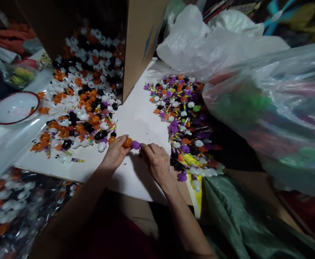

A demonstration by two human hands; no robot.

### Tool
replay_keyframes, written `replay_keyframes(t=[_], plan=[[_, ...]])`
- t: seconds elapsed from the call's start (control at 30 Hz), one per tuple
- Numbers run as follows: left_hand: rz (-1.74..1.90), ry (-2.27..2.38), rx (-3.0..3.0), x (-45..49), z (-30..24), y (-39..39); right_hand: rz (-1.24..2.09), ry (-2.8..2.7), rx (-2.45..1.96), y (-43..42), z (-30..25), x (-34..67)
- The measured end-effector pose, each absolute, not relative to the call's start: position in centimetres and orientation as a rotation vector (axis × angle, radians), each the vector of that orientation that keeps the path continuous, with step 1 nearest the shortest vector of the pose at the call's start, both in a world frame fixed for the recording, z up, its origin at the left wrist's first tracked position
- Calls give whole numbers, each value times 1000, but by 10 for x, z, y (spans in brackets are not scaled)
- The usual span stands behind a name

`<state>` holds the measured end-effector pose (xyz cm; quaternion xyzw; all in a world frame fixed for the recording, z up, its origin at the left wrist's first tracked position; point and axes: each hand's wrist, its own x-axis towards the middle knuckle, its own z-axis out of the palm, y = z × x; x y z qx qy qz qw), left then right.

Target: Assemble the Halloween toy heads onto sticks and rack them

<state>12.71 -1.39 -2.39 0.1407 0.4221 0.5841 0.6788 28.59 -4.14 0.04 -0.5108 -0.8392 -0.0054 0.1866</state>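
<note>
Over the white board, my left hand is closed on a small orange pumpkin-like plastic piece. A purple spiky plastic piece sits right against it, in line with it. My right hand pinches the other end of the purple piece; its fingertips hide what lies between them. Left of my left hand spreads a heap of orange, white and black plastic pieces, some on short striped tubes. Right of my right hand lies a pile of striped tubes with purple, orange and white tops.
A cardboard box wall rises behind the board. A white bowl with a red rim stands at the left. Large clear plastic bags bulge at the right, above a dark green sheet. A bag of pieces lies lower left.
</note>
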Motion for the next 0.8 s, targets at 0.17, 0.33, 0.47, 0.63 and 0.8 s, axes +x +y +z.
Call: replay_keyframes(t=[0.17,0.33,0.47,0.63,0.8], plan=[[1362,998,691,131,-28,-28,624,-2073,-1421,-48,1,287],[1437,1038,1316,118,-30,-48,1666,-1265,-1213,-55,-23,270],[1541,1027,1426,107,-25,-53,2129,-679,-805,-61,-35,246],[1554,1020,1438,105,-29,-55,2155,-615,-730,-63,-41,237],[1521,1181,1099,116,-42,-52,1282,-1650,-1305,-63,-26,268]])
